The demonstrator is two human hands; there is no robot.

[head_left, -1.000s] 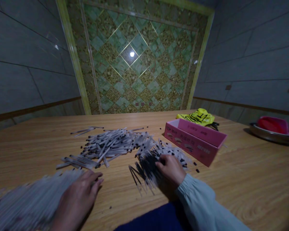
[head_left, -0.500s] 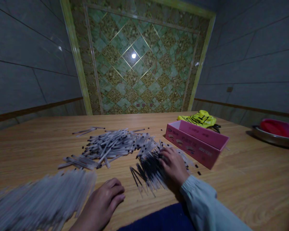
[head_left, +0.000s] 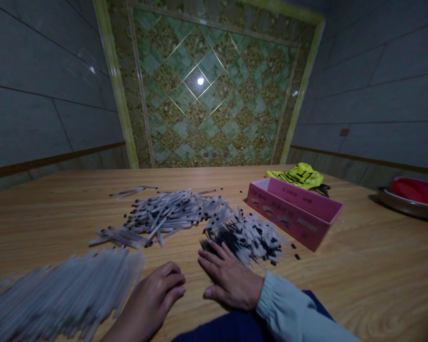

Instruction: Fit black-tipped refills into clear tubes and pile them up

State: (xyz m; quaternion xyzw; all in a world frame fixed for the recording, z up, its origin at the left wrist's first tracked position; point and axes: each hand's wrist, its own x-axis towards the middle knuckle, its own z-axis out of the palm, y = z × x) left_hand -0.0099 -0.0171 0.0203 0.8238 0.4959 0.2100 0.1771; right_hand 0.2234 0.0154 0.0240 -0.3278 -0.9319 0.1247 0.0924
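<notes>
My right hand lies flat with its fingers spread, its fingertips over the near edge of a pile of thin black sticks. Beside these, short clear tubes and black caps are heaped. Curled on the tabletop, my left hand rests with its fingers bent together; whether anything is under them is hidden. Left of it spreads a wide layer of clear tubes. Further back is a heap of clear tubes with dark ends.
An open pink box stands at the right, with a yellow bag behind it. A metal tray holding a red basin sits at the far right. Loose black caps lie near the box on the wooden table.
My right hand has moved left and nearer to me and flattened out, uncovering the tubes and caps at the right of the pile. My left hand has hardly moved.
</notes>
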